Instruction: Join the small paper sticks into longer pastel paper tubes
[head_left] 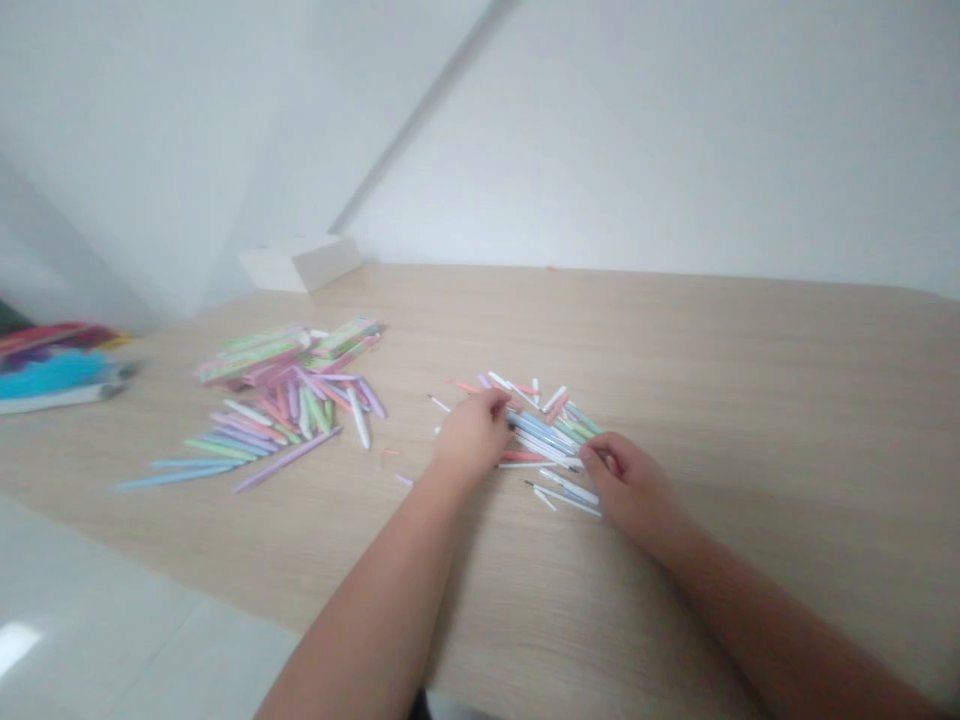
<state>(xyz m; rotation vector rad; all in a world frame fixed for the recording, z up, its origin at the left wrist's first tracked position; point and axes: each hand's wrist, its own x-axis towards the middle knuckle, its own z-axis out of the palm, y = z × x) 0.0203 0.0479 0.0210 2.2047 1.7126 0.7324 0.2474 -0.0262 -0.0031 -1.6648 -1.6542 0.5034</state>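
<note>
Left hand (472,437), right hand (630,488), fingers (489,403) curled, grip unclear, nearest pen pile (547,430), second pile (289,400)

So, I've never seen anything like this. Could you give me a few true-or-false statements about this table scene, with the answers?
1. The left hand and the right hand are both at one heap of slim pastel pens. True.
2. The table has a dark stone top. False: its top is light wood-grain.
3. A white box sits at the table's far side, by the wall. True.
4. The right hand grips a pair of scissors. False: no scissors show; that hand is at the heap's near edge.
5. Only one heap lies on the table. False: a second pile of pens, with flat packs, lies further left.
</note>
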